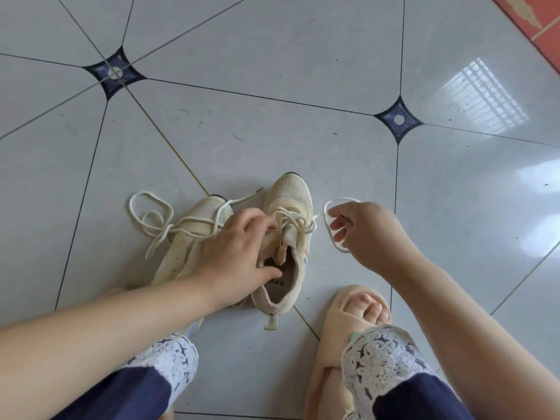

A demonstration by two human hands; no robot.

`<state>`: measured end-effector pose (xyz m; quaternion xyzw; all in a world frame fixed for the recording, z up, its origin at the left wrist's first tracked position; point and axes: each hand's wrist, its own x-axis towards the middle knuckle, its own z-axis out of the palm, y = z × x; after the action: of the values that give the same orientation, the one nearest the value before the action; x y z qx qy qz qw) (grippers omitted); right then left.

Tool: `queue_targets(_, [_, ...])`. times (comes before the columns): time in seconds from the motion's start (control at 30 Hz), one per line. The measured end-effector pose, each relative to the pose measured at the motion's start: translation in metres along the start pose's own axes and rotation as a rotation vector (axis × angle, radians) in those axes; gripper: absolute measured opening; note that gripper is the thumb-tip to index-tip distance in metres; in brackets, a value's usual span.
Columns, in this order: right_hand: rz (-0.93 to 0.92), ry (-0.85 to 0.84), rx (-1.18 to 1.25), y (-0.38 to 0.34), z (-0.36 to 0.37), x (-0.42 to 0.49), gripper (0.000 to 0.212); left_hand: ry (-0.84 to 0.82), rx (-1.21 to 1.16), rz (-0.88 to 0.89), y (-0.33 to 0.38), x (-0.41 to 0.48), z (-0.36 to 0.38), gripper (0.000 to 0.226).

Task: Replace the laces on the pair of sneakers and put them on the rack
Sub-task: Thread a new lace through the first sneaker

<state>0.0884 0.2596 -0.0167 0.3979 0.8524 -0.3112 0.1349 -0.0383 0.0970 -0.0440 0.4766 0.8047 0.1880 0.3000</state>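
On tiled floor (272, 131), left hand (239, 253) gripping held sneaker (291, 194), fingers curled over its tongue, thumb inside, right hand (363, 234) just beside it, fingertips pinching its lace (295, 221) loop, second sneaker (209, 209) at its left, heel hidden under forearm (121, 322).

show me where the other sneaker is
Head view, lower centre: the other sneaker sits just left of the sneaker the left hand holds, its lace sprawled leftward.

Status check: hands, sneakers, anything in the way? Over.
Left hand grips beige mesh sneaker at its opening, thumb inside. Right hand pinches its cream lace loop, out to the side. Second beige sneaker alongside, loose lace on grey tiles. Nothing obstructing.
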Motion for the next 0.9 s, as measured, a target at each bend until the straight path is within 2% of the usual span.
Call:
queue_targets(0.07, [-0.045, 0.038, -0.046, -0.005, -0.002, -0.001, 0.035, 0.030, 0.049, 0.036, -0.002, 0.004, -0.002, 0.058])
queue_targets(0.17, [-0.097, 0.029, 0.165, -0.017, -0.002, -0.002, 0.037, 0.016, 0.025, 0.035, -0.006, 0.008, -0.004, 0.043])
queue_targets(0.23, [-0.183, -0.019, 0.280, -0.028, 0.000, -0.003, 0.033, -0.024, -0.018, 0.022, -0.007, 0.008, -0.004, 0.032])
queue_targets(0.3, [-0.260, -0.105, 0.275, -0.034, 0.007, -0.006, 0.033, -0.026, -0.086, 0.003, -0.008, 0.007, -0.005, 0.023])
queue_targets(0.4, [-0.277, -0.186, 0.266, -0.030, 0.017, -0.012, 0.028, 0.020, -0.150, 0.014, -0.012, 0.005, -0.008, 0.015])
queue_targets(0.67, [-0.081, -0.154, 0.469, -0.028, 0.035, -0.015, 0.029, 0.163, -0.418, -0.185, -0.014, 0.000, -0.007, 0.017])
queue_targets(0.83, [-0.105, -0.160, 0.409, -0.035, 0.048, -0.014, 0.041, 0.031, -0.576, -0.292, -0.015, 0.005, -0.009, 0.027])
queue_targets(0.9, [-0.122, -0.169, 0.388, -0.036, 0.052, -0.013, 0.045, -0.023, -0.605, -0.303, -0.015, 0.007, -0.012, 0.025])
